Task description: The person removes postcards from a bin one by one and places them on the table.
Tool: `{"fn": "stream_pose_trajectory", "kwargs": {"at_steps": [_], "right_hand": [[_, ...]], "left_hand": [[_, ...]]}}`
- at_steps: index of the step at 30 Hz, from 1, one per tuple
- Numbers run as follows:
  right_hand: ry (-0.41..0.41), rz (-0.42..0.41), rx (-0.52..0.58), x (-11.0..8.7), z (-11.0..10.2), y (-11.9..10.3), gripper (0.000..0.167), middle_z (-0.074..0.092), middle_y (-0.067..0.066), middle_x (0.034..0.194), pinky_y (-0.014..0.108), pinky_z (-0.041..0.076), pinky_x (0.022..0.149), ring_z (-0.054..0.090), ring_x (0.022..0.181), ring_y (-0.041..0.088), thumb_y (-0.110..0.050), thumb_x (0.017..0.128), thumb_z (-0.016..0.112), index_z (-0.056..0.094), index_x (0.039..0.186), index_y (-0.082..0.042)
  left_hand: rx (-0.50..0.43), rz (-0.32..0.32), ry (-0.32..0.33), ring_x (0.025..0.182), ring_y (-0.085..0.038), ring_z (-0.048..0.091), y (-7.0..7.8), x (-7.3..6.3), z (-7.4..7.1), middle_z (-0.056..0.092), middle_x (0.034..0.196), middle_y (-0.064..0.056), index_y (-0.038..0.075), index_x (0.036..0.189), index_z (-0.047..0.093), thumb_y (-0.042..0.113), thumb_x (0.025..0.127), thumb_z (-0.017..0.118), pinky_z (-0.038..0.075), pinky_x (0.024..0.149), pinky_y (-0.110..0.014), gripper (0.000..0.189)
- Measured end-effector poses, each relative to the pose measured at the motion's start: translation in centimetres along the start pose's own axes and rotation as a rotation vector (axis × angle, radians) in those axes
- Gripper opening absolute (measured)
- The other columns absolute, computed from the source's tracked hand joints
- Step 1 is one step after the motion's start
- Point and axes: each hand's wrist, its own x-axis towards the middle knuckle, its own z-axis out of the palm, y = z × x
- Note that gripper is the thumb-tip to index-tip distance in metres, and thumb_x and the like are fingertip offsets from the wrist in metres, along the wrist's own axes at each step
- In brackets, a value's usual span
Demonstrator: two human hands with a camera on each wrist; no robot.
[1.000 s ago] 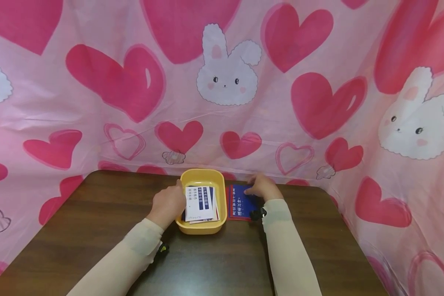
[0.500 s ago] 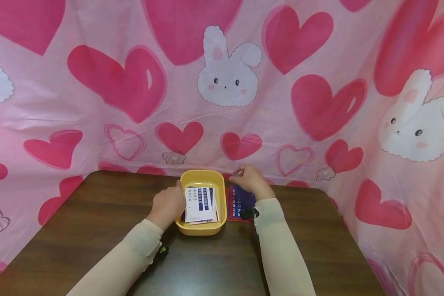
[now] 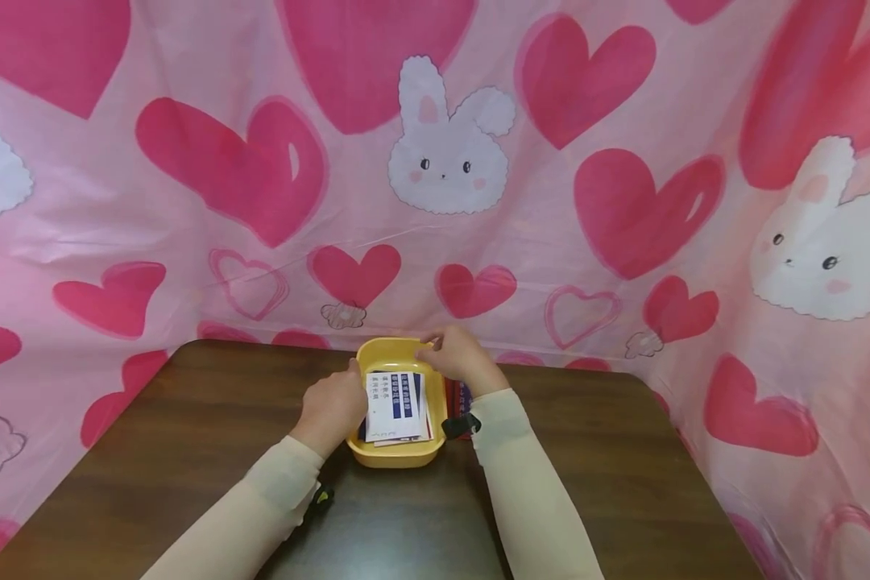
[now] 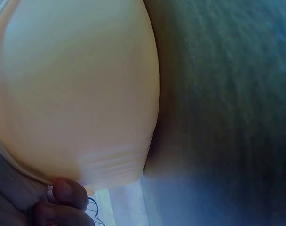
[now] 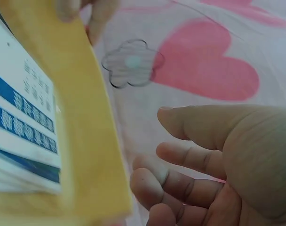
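Brown tabletop [image 3: 210, 451], yellow tray [image 3: 395, 461] in left fingers [image 4: 70, 193], near right fingers [image 5: 194, 188]

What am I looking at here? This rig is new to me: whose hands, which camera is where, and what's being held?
These are a person's bare left hand and right hand; there is no machine. The wide picture looks forward and down from the head. The other two come from each wrist: the left one shows the tray from outside, the right one shows the right hand up close. On the table sits the tray with white cards in it; red and blue cards lie just to its right, partly hidden by the right arm. The left hand grips the tray's rim. The right hand is near the tray, holding nothing.
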Motion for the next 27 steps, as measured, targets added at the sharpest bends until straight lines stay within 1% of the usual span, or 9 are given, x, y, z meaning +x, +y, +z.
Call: {"fn": "stream_pose_trajectory", "kwargs": {"at_steps": [5,9,11,14,15,18,20,22,27], "right_hand": [[-0.099,0.009,-0.05,0.1,2.0,-0.7,0.045,0.078,0.01,0.133,0.051,0.067,0.104,0.074,0.112,0.029,-0.04,0.101,0.085,0.079,0.139,-0.017],[-0.175,0.005,-0.108,0.7,3.6,-1.5,0.048,0.079,0.008,0.126,0.049,0.068,0.101,0.073,0.107,0.027,-0.039,0.099,0.087,0.077,0.138,-0.013],[-0.181,0.004,-0.137,1.0,4.2,-1.9,0.048,0.078,0.006,0.118,0.046,0.068,0.097,0.073,0.1,0.025,-0.039,0.098,0.088,0.077,0.135,-0.012],[-0.164,0.015,-0.173,1.2,4.9,-2.4,0.036,0.076,0.003,0.104,0.042,0.068,0.094,0.072,0.092,0.021,-0.037,0.097,0.089,0.078,0.122,-0.013],[-0.156,0.014,-0.191,1.3,5.1,-2.6,0.031,0.075,0.003,0.099,0.04,0.068,0.09,0.071,0.088,0.021,-0.036,0.097,0.089,0.078,0.117,-0.014],[-0.136,0.004,-0.218,1.3,5.6,-3.1,0.023,0.073,0.003,0.086,0.036,0.065,0.08,0.069,0.078,0.02,-0.031,0.097,0.091,0.077,0.102,-0.014],[-0.119,-0.002,-0.235,1.2,5.8,-3.2,0.024,0.073,0.002,0.083,0.036,0.066,0.079,0.07,0.076,0.02,-0.03,0.095,0.093,0.077,0.1,-0.014],[-0.105,0.001,-0.243,1.0,6.1,-3.3,0.03,0.075,0.001,0.086,0.036,0.068,0.082,0.072,0.079,0.019,-0.033,0.091,0.097,0.078,0.105,-0.014],[-0.1,0.043,-0.243,0.7,6.7,-3.3,0.069,0.076,-0.001,0.101,0.044,0.072,0.087,0.074,0.092,0.02,-0.041,0.082,0.103,0.069,0.137,-0.019]], "left_hand": [[0.016,0.005,-0.003,0.082,-0.032,0.069,0.1,-0.3,0.1,0.08,0.117,-0.021,-0.003,0.173,0.04,0.027,0.113,0.058,0.069,0.077,-0.054,0.069],[0.009,-0.002,-0.018,0.079,-0.032,0.068,0.0,-0.3,0.0,0.079,0.111,-0.02,-0.003,0.173,0.039,0.028,0.113,0.06,0.068,0.073,-0.051,0.07],[0.0,-0.005,-0.025,0.077,-0.031,0.067,-0.1,-0.2,-0.2,0.077,0.105,-0.018,-0.003,0.173,0.039,0.029,0.113,0.062,0.068,0.071,-0.049,0.073],[-0.008,0.002,-0.021,0.075,-0.03,0.067,-0.1,-0.1,-0.4,0.075,0.098,-0.016,-0.004,0.173,0.038,0.03,0.112,0.063,0.068,0.07,-0.048,0.074],[-0.008,0.004,-0.02,0.074,-0.03,0.067,-0.2,-0.1,-0.5,0.075,0.096,-0.015,-0.004,0.173,0.038,0.03,0.112,0.063,0.067,0.069,-0.047,0.074],[-0.006,0.01,-0.013,0.074,-0.03,0.067,-0.2,-0.1,-0.4,0.075,0.096,-0.015,-0.005,0.173,0.039,0.03,0.113,0.061,0.066,0.068,-0.047,0.073],[-0.002,0.015,-0.012,0.075,-0.031,0.067,-0.3,-0.1,-0.4,0.077,0.098,-0.016,-0.005,0.172,0.039,0.029,0.113,0.06,0.066,0.068,-0.048,0.071],[0.004,0.021,-0.01,0.076,-0.03,0.068,-0.3,-0.1,-0.4,0.078,0.101,-0.017,-0.005,0.172,0.04,0.028,0.114,0.059,0.067,0.069,-0.049,0.07],[0.008,0.029,-0.017,0.075,-0.03,0.068,-0.2,-0.3,-0.3,0.077,0.099,-0.017,-0.006,0.172,0.04,0.027,0.113,0.06,0.069,0.07,-0.05,0.07]]}}
